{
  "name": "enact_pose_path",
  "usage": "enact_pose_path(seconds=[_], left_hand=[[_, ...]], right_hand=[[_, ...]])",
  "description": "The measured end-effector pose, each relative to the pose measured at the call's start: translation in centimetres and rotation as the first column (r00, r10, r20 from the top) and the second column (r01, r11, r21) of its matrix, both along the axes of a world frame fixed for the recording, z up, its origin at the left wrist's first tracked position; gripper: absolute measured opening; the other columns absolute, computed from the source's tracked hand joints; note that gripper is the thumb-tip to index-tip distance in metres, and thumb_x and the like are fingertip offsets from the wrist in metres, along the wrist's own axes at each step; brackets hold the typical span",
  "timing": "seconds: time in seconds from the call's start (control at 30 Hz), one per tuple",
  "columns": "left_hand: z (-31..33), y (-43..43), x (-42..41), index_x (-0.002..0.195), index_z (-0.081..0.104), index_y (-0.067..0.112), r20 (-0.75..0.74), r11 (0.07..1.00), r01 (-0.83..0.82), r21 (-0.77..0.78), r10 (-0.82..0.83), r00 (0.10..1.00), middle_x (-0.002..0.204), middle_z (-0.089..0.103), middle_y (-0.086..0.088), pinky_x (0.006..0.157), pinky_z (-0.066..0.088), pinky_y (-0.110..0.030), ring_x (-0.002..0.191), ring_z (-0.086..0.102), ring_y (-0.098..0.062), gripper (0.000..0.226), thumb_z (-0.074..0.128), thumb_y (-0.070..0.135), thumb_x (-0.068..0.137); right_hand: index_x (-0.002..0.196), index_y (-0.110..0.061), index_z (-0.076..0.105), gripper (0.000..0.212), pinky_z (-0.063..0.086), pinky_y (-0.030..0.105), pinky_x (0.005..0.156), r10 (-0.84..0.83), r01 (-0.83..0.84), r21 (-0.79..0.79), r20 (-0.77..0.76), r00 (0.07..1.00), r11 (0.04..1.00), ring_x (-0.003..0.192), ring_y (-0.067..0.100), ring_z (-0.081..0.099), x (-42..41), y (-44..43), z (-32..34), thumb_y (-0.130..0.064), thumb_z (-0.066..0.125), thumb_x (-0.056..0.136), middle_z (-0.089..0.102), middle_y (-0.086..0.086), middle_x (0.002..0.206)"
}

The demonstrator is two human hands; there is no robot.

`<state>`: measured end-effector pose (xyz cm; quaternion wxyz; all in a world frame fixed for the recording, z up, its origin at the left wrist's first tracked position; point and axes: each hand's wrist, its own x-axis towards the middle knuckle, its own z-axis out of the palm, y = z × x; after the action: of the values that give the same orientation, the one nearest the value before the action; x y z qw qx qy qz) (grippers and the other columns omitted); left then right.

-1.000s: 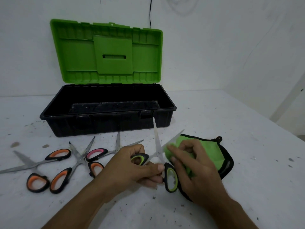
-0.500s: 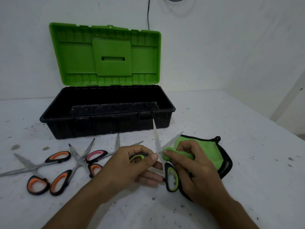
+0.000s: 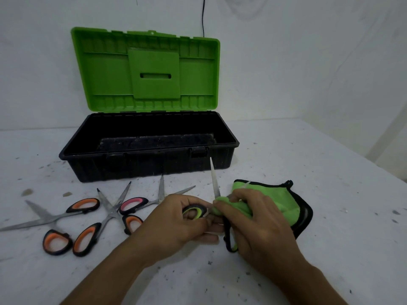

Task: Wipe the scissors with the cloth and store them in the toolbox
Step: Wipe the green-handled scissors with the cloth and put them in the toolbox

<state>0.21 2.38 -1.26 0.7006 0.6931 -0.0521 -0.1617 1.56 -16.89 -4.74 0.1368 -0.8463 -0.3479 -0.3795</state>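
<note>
My left hand [image 3: 182, 223] grips the black-and-yellow handle of an opened pair of scissors [image 3: 214, 183], one blade pointing up toward the toolbox. My right hand [image 3: 253, 223] pinches a fold of the green cloth [image 3: 277, 199] round the scissors near the pivot; the second blade is mostly hidden under the cloth. The black toolbox [image 3: 145, 166] stands behind with its green lid [image 3: 149, 69] raised. Three more pairs lie to the left: two with orange handles [image 3: 55, 219] [image 3: 97, 225] and one with a pink handle [image 3: 141, 205].
The white table [image 3: 330, 249] is speckled with dark flecks and ends at a white wall [image 3: 286, 62] behind the toolbox. A thin black cable [image 3: 203, 16] hangs down the wall above the lid.
My right hand has slid the cloth down the blade to the pivot, so the blade that showed before is now covered. My left hand keeps its hold on the handle.
</note>
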Motion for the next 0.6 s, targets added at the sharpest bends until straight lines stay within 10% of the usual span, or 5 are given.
enact_pose_path(seconds=[0.33,0.6], left_hand=[[0.0,0.2,0.0,0.102,0.070,0.000,-0.013,1.000,0.000,0.014,0.000,1.000,0.094,0.077,-0.020,0.084,0.060,-0.041,0.092,0.074,-0.032,0.016,0.063,-0.003,0.088],[0.7,0.6,0.4,0.112,0.065,0.002,-0.151,0.984,-0.067,-0.167,0.042,0.988,0.105,0.076,-0.016,0.082,0.061,-0.040,0.096,0.074,-0.032,0.024,0.059,0.005,0.089]], right_hand=[[0.110,-0.016,0.070,0.028,0.040,0.032,0.070,0.079,-0.084,-0.115,-0.044,0.996,0.990,0.090,0.023,0.053,-0.1,-0.4,0.0,-0.011,0.054,0.088,0.055,0.006,0.112],[0.114,-0.007,0.071,0.028,0.050,0.025,0.077,0.007,0.037,0.264,-0.165,0.986,0.964,0.096,0.018,0.057,1.1,-3.2,1.0,-0.011,0.053,0.093,0.057,0.007,0.109]])
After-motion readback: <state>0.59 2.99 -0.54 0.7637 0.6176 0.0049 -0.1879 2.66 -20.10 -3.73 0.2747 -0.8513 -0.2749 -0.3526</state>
